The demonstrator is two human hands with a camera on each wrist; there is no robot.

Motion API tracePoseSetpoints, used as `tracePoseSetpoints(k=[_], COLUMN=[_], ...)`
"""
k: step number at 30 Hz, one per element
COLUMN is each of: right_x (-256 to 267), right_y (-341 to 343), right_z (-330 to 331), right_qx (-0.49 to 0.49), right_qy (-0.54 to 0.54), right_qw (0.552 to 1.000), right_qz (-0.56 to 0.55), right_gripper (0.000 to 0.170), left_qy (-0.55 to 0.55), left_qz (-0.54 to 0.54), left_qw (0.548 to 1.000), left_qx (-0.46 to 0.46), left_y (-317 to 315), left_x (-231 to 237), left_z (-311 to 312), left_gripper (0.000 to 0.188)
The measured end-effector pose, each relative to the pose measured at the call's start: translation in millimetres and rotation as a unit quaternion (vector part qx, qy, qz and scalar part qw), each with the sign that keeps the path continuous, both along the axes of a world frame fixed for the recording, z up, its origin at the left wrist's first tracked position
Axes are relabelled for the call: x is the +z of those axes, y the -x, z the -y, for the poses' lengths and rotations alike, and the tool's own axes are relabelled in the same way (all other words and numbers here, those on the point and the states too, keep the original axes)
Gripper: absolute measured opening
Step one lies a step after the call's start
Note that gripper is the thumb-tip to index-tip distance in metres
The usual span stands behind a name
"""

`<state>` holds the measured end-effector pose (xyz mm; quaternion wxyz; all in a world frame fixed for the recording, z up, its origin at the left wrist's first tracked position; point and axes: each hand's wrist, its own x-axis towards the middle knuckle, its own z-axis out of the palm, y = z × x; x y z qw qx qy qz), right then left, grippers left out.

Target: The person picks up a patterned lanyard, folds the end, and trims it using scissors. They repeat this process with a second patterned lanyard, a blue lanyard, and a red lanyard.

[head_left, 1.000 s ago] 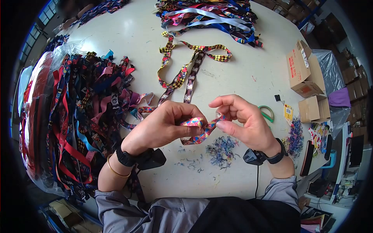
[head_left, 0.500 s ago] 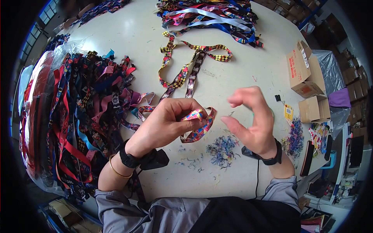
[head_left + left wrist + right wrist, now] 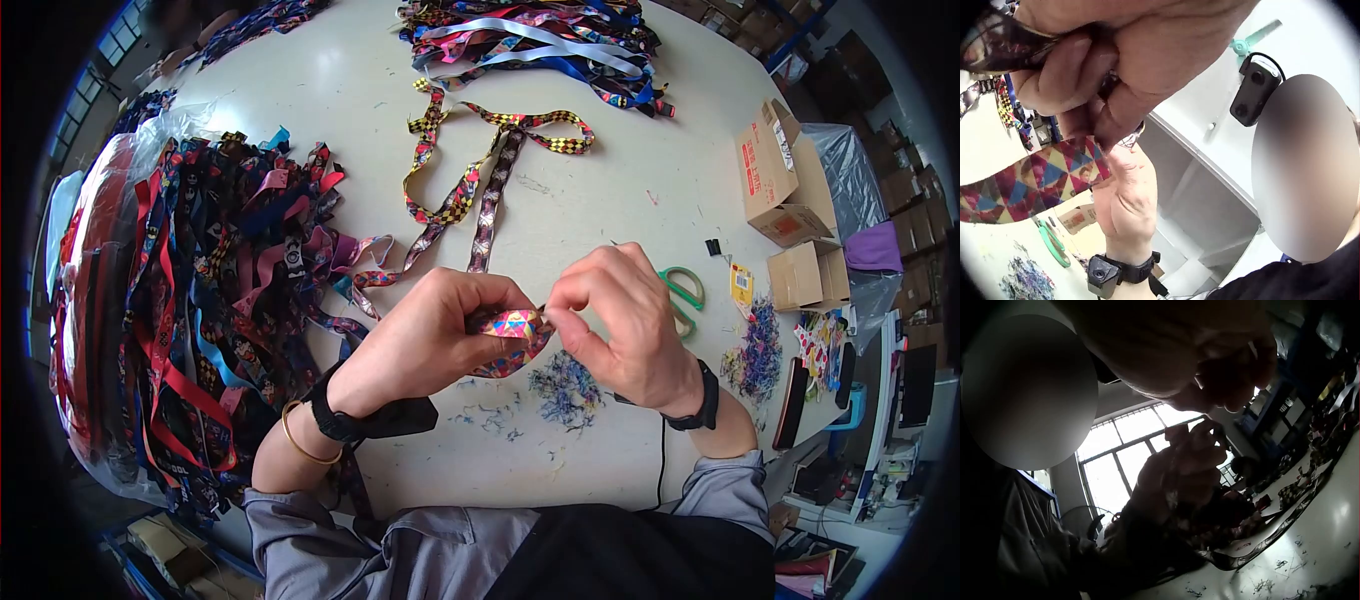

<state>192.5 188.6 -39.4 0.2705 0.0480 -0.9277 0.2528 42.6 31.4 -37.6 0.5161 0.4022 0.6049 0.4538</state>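
Observation:
Curled round a printed strap with coloured triangles (image 3: 512,326), the left hand (image 3: 430,335) pinches it between thumb and fingers over the table. The right hand (image 3: 625,325) has its thumb and index fingertips together at the strap's right end, beside the left fingertips. In the left wrist view the strap (image 3: 1029,181) runs leftward from under the left fingers (image 3: 1075,69), and the right hand (image 3: 1125,197) meets them. Patterned strap lengths (image 3: 490,205) trail from the left hand up the table. The right wrist view is dark, with the left hand (image 3: 1182,465) in shadow.
Piled straps (image 3: 215,300) cover the left side; another strap pile (image 3: 535,50) lies at the far edge. Green scissors (image 3: 683,290) rest just past the right hand. Thread scraps (image 3: 568,390) lie below the hands. Cardboard boxes (image 3: 785,185) stand at the right.
The right hand drew away from the strap, then came back to it with thumb and index finger closed together. The left hand has kept its hold and shifted slightly; the green scissors show more now.

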Motion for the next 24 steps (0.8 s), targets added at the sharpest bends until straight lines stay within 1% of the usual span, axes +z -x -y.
tracePoseSetpoints(k=[3, 4, 7, 9, 11, 15, 17, 21, 23, 24], right_x=[-3, 1, 6, 5, 9, 3, -2, -5, -5, -3], right_y=[-2, -4, -11, -9, -8, -4, -2, -2, -2, -3], right_z=[-7, -9, -18, -14, -8, -3, -2, -2, -2, -2], right_qx=[-0.031, -0.029, 0.049, 0.034, 0.007, -0.003, 0.003, 0.017, 0.022, 0.012], right_qy=[0.099, 0.112, 0.042, 0.058, 0.077, 0.079, 0.067, 0.146, 0.201, 0.182], right_qw=[0.994, 0.992, 0.983, 0.986, 0.988, 0.992, 0.995, 0.984, 0.972, 0.973], right_qz=[0.03, 0.05, 0.173, 0.15, 0.13, 0.094, 0.074, 0.105, 0.119, 0.14], right_gripper=[0.013, 0.012, 0.012, 0.016, 0.018, 0.017, 0.016, 0.011, 0.008, 0.007], left_qy=[-0.006, -0.012, -0.033, -0.05, -0.033, -0.022, -0.015, -0.007, -0.027, -0.036], left_qz=[0.024, 0.035, 0.063, 0.069, 0.073, 0.09, 0.076, 0.067, 0.086, 0.096], left_qw=[1.0, 0.999, 0.997, 0.995, 0.996, 0.995, 0.997, 0.998, 0.996, 0.995], left_qx=[0.001, 0.01, 0.038, 0.055, 0.044, 0.024, 0.014, 0.004, 0.008, 0.01], left_y=[3, 5, 7, 6, 7, 7, 6, 8, 8, 8], left_x=[0, -2, -9, -9, -8, -5, -7, -4, -6, -7], left_z=[0, 1, 1, -1, 0, 0, -1, -2, -1, -1], left_gripper=[0.013, 0.012, 0.011, 0.01, 0.011, 0.01, 0.01, 0.013, 0.014, 0.014])
